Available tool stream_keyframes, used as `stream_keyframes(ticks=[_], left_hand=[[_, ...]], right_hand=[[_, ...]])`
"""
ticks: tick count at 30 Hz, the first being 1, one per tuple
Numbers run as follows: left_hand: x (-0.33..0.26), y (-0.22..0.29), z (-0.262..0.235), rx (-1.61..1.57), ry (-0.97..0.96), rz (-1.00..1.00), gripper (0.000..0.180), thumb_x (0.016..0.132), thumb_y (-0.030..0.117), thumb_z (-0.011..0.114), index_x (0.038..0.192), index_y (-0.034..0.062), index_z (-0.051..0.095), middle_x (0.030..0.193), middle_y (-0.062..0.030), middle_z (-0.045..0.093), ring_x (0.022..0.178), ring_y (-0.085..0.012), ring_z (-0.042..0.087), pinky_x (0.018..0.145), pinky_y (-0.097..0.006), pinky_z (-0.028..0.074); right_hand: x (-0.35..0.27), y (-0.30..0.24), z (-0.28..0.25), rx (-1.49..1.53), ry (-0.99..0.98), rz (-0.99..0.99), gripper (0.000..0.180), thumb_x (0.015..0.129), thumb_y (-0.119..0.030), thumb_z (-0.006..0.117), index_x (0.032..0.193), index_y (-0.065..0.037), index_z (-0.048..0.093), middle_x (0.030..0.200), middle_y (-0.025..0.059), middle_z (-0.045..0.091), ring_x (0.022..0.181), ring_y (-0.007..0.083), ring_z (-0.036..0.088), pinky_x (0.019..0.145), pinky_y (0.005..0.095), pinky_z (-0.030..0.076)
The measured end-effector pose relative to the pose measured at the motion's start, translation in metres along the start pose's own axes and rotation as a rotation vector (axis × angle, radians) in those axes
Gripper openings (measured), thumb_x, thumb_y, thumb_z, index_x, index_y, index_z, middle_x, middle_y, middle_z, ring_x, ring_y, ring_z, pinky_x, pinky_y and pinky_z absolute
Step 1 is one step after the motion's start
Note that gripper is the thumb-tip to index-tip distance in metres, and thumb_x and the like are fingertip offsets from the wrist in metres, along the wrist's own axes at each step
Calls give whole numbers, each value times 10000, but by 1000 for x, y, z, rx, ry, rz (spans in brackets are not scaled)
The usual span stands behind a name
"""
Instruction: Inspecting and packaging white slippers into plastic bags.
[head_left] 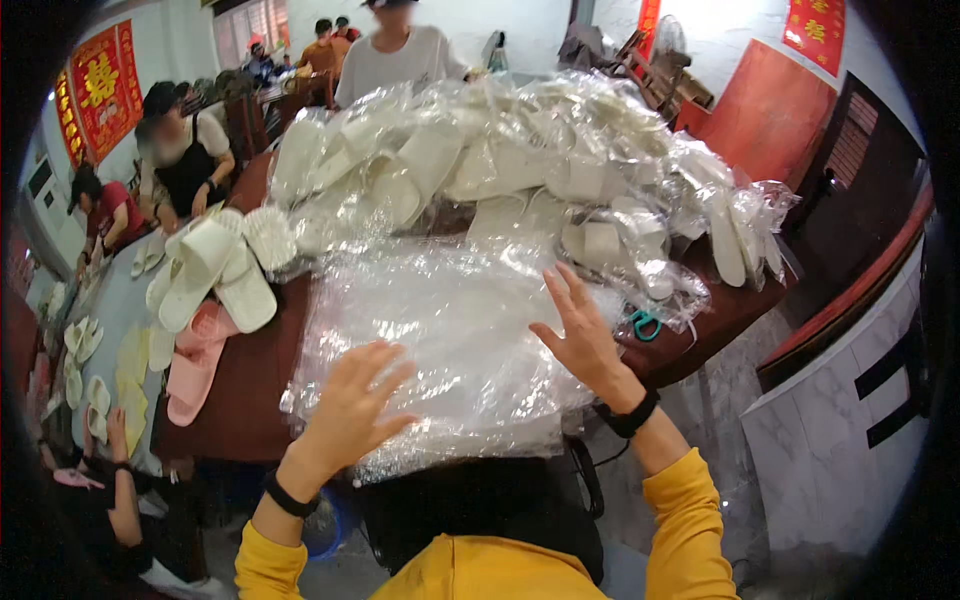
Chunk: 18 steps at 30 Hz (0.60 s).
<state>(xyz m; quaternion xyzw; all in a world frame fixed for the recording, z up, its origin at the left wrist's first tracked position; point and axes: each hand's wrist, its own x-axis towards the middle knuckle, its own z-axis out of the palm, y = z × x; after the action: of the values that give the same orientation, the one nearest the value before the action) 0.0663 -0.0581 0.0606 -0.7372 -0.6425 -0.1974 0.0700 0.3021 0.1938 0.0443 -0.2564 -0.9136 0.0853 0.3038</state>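
Observation:
My left hand (pixel 358 400) hovers over the near left part of a stack of clear plastic bags (pixel 440 320), fingers apart and holding nothing. Over the right side of the same stack is my right hand (pixel 580 335), its fingers spread and nothing in it. The bags lie flat on a dark red-brown tabletop (pixel 260 400). Behind them rises a big heap of bagged white slippers (pixel 500 160). Left of the bags sit loose white slippers (pixel 220 265) and a pair of pink slippers (pixel 200 360).
Scissors with teal handles (pixel 645 325) lie by the right edge of the bags. A grey table (pixel 115 330) with more slippers runs along the left, where other people work. A person in a white shirt (pixel 400 65) stands behind the heap. A black chair (pixel 480 510) is below the table's near edge.

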Motion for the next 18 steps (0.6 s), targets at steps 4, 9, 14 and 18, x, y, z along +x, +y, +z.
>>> stream_keyframes(ticks=[4,9,14,18], left_hand=[[-23,17,42,-173,-175,26,985,648,489,790,1391,-9,377,1401,-218,390,1312,-393,366,1106,-504,284],[-25,18,117,-43,84,94,741,673,70,635,1362,-32,382,1345,-226,437,1293,-383,390,1119,-492,284],[-48,28,72,-173,43,-69,847,728,240,726,1432,0,319,1417,-209,378,1366,-364,299,1119,-498,256],[-90,27,45,-22,588,-621,806,799,241,694,1452,17,278,1425,-214,338,1366,-365,290,1126,-489,244]], right_hand=[[-10,-74,-27,8,-313,-463,789,767,-383,745,1401,-47,418,1485,172,336,1318,374,381,1067,497,326],[-66,-101,5,-209,-643,-379,883,709,-428,757,1421,-60,387,1467,227,330,1383,446,248,1099,609,189],[-82,-76,46,-250,-408,-501,643,799,-164,626,1400,-76,415,1445,262,351,1350,476,300,1076,622,224],[-68,-88,37,-111,-400,-442,558,752,-15,557,1307,-46,509,1357,273,461,1267,484,413,1056,569,300]])
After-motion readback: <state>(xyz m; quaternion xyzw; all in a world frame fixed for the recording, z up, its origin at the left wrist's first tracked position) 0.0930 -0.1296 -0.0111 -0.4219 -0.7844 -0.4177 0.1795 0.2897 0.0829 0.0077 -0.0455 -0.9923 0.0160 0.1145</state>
